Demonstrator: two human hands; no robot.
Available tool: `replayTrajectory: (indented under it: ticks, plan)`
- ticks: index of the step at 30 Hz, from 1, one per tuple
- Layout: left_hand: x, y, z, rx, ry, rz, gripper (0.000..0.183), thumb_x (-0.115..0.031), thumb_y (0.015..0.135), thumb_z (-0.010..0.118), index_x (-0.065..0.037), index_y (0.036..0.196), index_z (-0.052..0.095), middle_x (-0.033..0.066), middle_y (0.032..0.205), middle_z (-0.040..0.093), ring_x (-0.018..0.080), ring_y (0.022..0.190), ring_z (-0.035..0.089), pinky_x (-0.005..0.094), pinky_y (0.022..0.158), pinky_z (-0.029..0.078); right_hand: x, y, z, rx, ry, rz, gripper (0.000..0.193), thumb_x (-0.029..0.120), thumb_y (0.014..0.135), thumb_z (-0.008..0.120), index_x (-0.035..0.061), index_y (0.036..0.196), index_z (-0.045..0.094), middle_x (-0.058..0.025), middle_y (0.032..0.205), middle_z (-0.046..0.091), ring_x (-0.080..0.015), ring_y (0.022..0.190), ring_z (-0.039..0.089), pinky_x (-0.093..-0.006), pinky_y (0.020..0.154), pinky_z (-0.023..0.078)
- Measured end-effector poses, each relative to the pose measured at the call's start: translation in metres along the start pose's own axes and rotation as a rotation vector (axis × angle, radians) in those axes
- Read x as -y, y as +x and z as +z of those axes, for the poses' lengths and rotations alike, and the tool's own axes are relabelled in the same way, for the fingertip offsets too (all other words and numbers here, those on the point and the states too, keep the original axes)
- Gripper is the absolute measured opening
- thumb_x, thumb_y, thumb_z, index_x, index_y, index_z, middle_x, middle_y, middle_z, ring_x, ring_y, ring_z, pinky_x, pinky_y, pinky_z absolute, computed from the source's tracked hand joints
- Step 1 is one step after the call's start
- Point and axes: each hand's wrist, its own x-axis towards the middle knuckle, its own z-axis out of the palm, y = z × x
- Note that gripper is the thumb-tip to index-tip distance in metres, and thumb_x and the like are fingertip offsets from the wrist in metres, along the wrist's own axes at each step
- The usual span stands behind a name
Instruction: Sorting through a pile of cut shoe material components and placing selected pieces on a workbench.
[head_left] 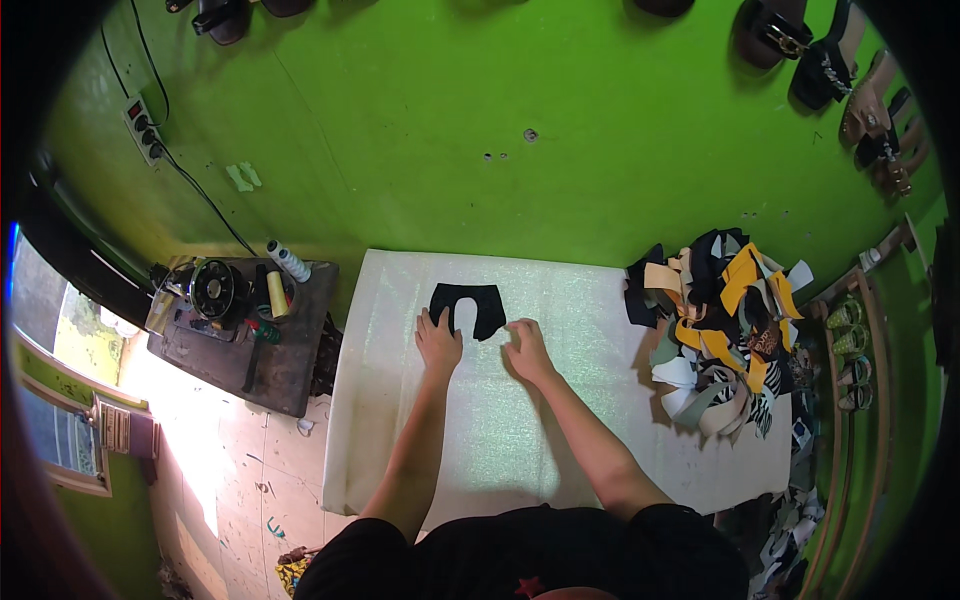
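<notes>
A black U-shaped piece of material [487, 305], its opening toward me, lies flat on the white-covered table [560, 440]. My left hand [438, 340] rests at its left leg, fingers stretched out and touching the piece's lower end. Beside the right leg is my right hand [530, 350], its fingers bent and the thumb apart from them, fingertips close to the piece's edge. Whether those fingertips touch the edge is too small to make out. Neither hand visibly grips anything.
A heap of cut scraps [715, 330] in black, yellow, tan and grey covers the table's right end. To the left stands a dark sewing-machine table [285, 365] with thread cones [288, 262]. Sandals [825, 70] hang on the green wall; a rack [835, 440] stands right.
</notes>
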Motion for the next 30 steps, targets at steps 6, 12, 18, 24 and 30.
replayTrajectory:
  ticks: [6,12,18,24,30]
  plan:
    - [-0.021,-0.032,-0.014,-0.020,0.003,-0.043,0.060,-0.024,0.071,0.064,-0.014,0.126,0.042,0.0238,0.138,0.017,0.0427,0.127,0.013,0.0574,0.099,0.015,0.001,-0.084,-0.050,-0.041,0.039,-0.037,0.025,0.001,0.074,0.055,0.0029,0.099,0.054,-0.0136,0.103,0.047,-0.0279,0.099,0.048,-0.0334,0.087,0.040]
    - [-0.052,-0.105,-0.002,-0.012,-0.124,-0.098,0.053,-0.023,0.068,0.065,-0.011,0.117,0.048,0.0261,0.136,0.017,0.0429,0.127,0.010,0.0568,0.099,0.012,-0.012,-0.159,-0.088,-0.125,0.221,0.100,0.015,0.002,0.077,0.052,0.0006,0.090,0.058,-0.0111,0.090,0.055,-0.0195,0.077,0.056,-0.0272,0.068,0.045]
    - [-0.103,-0.174,0.001,0.119,-0.130,0.119,0.050,-0.023,0.069,0.065,-0.012,0.115,0.049,0.0252,0.136,0.015,0.0423,0.127,0.010,0.0542,0.099,0.012,-0.014,-0.180,-0.132,-0.310,0.303,0.088,0.010,0.000,0.080,0.052,0.0001,0.088,0.058,-0.0042,0.081,0.055,-0.0081,0.064,0.051,-0.0204,0.058,0.041]
    - [-0.155,-0.197,-0.001,0.190,-0.189,0.310,0.045,-0.022,0.069,0.065,-0.014,0.111,0.051,0.0237,0.136,0.016,0.0422,0.127,0.010,0.0514,0.100,0.014,0.002,-0.181,-0.190,-0.556,0.521,0.003,0.009,0.002,0.084,0.049,-0.0018,0.087,0.056,-0.0054,0.081,0.056,-0.0112,0.071,0.056,-0.0233,0.065,0.046]
    - [-0.201,-0.179,0.003,0.137,-0.267,0.368,0.041,-0.022,0.069,0.065,-0.015,0.107,0.051,0.0232,0.134,0.020,0.0411,0.125,0.014,0.0512,0.099,0.019,0.017,-0.177,-0.252,-0.656,0.491,-0.046,0.008,0.001,0.083,0.050,-0.0016,0.087,0.056,-0.0039,0.081,0.057,-0.0097,0.070,0.055,-0.0205,0.062,0.043]
